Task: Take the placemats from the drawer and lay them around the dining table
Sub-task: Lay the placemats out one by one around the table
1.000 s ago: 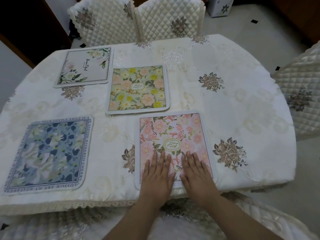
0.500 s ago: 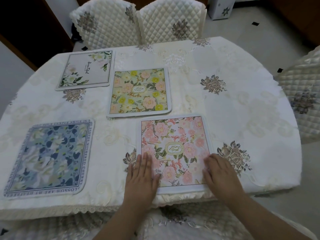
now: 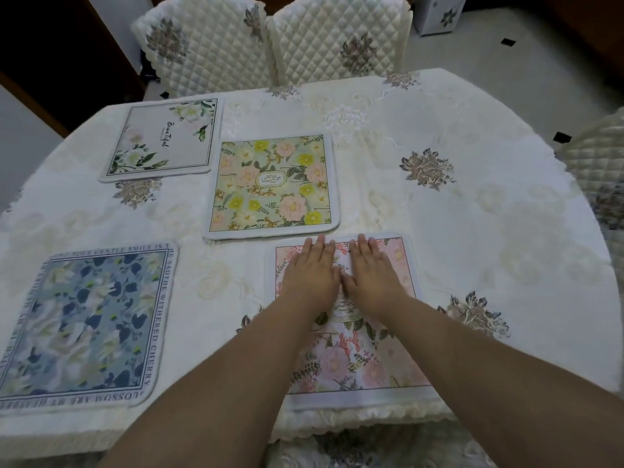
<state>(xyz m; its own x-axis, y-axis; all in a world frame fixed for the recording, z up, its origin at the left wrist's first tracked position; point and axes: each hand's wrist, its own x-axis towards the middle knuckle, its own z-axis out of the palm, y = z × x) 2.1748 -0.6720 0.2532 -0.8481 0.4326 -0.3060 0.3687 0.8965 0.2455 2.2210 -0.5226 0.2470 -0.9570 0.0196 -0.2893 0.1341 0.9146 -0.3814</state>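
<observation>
The hands are lying flat and side by side on the upper half of the pink placemat (image 3: 347, 336) — the left hand (image 3: 312, 275) and the right hand (image 3: 373, 276) both with fingers straight and reaching toward its far edge, palms down, gripping nothing. Pressing like this looks meant to smooth the mat and settle it square at the near seat, rather than to lift it.

The surface (image 3: 489, 231), a large round-edged table under a cream embroidered cloth, is carrying four mats. They are sitting toward its left and near parts; the right side is showing only cloth, so by my judgement the spreading around the seats is not finished.

The blue placemat (image 3: 87, 322) is lying at the near left, close to the edge, its long axis running away from the person and its border lettering reading from several sides. The pink one is sitting at the near edge directly before the person, its long axis also running near to far, tilted slightly (its near corners are almost at the lace hem). The yellow placemat (image 3: 271, 185) is resting just beyond it, nearly square, close to but apart from its far edge. The white placemat (image 3: 165, 140) is lying at the far left, its script word turned sideways.

Quilted chairs (image 3: 270, 42) are standing beyond the far edge.
</observation>
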